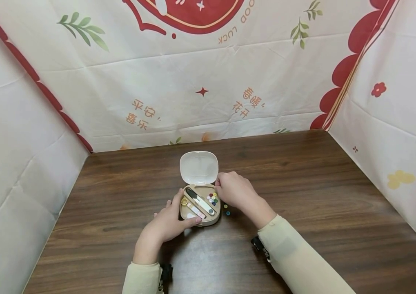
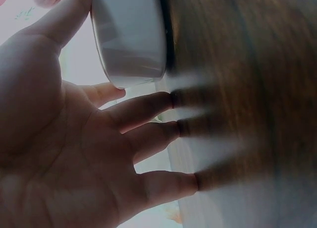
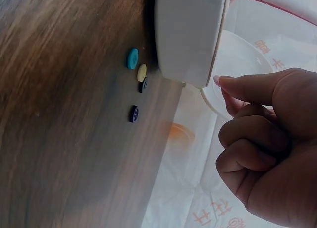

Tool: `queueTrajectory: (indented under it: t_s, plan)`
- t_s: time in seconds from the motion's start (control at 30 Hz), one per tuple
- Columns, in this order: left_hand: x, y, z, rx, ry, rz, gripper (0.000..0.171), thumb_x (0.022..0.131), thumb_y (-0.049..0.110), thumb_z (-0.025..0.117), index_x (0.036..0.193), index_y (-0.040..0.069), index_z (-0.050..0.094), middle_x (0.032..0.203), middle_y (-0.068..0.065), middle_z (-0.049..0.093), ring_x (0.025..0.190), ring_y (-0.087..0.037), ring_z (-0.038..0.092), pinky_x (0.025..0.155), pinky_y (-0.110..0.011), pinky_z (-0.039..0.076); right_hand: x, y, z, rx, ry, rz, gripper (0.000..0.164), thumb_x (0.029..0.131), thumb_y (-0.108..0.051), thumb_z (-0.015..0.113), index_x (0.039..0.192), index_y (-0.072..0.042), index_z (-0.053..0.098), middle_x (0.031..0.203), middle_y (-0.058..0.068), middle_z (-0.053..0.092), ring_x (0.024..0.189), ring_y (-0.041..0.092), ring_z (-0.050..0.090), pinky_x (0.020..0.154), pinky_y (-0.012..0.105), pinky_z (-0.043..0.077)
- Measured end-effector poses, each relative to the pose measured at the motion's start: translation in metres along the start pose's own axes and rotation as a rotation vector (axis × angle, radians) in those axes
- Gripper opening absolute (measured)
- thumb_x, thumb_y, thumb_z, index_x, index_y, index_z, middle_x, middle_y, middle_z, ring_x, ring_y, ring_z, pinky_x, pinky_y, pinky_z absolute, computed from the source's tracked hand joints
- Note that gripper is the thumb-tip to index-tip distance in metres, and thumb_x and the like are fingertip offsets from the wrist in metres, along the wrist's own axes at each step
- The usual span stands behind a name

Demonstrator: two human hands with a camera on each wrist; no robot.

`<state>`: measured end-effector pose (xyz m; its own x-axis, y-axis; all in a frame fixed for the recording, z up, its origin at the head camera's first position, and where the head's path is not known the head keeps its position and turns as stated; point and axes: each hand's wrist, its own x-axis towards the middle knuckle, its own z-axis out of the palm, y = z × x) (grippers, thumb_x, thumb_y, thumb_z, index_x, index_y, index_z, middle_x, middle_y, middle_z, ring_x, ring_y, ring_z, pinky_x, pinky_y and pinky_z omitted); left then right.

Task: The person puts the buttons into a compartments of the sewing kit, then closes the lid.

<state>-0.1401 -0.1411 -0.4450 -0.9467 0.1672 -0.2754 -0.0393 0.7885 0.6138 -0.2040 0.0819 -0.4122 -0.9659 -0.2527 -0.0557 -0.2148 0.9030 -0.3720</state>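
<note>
- Fingers of the left hand (image 1: 167,224): spread and straight, gripping nothing; thumb and index touch the box (image 1: 211,221) at its six and ten o'clock.
- Box: on the desk (image 1: 119,183), lid (image 1: 199,168) raised at twelve, buttons (image 1: 212,199) inside at two.
- Four loose buttons (image 3: 142,72): on the desk, past its three o'clock.
- Right hand (image 1: 234,190): at its two o'clock, fingers curled; cannot tell whether they pinch anything.

Near edge of the worktop (image 1: 101,228) runs off my head cam
Can't tell if the right hand (image 1: 235,188) is pinching anything; both wrist cams crop the box (image 3: 190,34).
</note>
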Motion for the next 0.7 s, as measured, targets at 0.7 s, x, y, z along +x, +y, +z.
queueTrajectory:
  t_s: [0.7]
  plan:
    - [-0.002, 0.001, -0.001, 0.004, 0.001, 0.004, 0.109, 0.09, 0.063, 0.077, 0.172, 0.02, 0.019, 0.169, -0.026, 0.037, 0.16, -0.05, 0.029, 0.123, -0.082, 0.017, 0.006, -0.022, 0.013, -0.019, -0.049, -0.055, 0.024, 0.101, -0.019, 0.067, 0.078, -0.018, 0.063, 0.074, -0.002, 0.063, 0.067, 0.015, 0.059, 0.059, 0.033, 0.047]
